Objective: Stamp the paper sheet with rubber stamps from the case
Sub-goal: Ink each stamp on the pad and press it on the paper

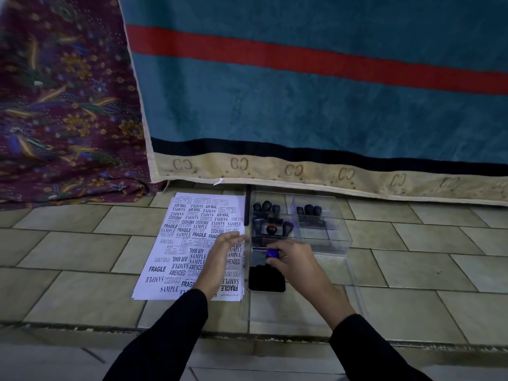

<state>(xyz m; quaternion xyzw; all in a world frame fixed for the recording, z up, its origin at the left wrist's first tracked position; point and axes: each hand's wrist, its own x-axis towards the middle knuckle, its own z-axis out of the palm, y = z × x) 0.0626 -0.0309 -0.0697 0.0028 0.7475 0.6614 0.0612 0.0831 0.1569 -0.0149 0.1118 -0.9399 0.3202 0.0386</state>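
Note:
A white paper sheet (176, 243), covered with many black stamped words, lies on the tiled floor. To its right stands a clear plastic case (324, 237) with several dark-handled rubber stamps (270, 215) upright in it. My right hand (294, 259) grips a blue-handled stamp (272, 253) over the open ink pad (265, 273), which lies just in front of the case. My left hand (222, 254) rests flat on the right part of the sheet, fingers spread, holding nothing.
A teal blanket with a red stripe (302, 92) hangs behind the sheet and case, and a maroon flowered cloth (60, 105) hangs at the left. The case's clear lid (354, 295) lies flat at the right of the ink pad. Beige floor tiles (68, 248) surround everything.

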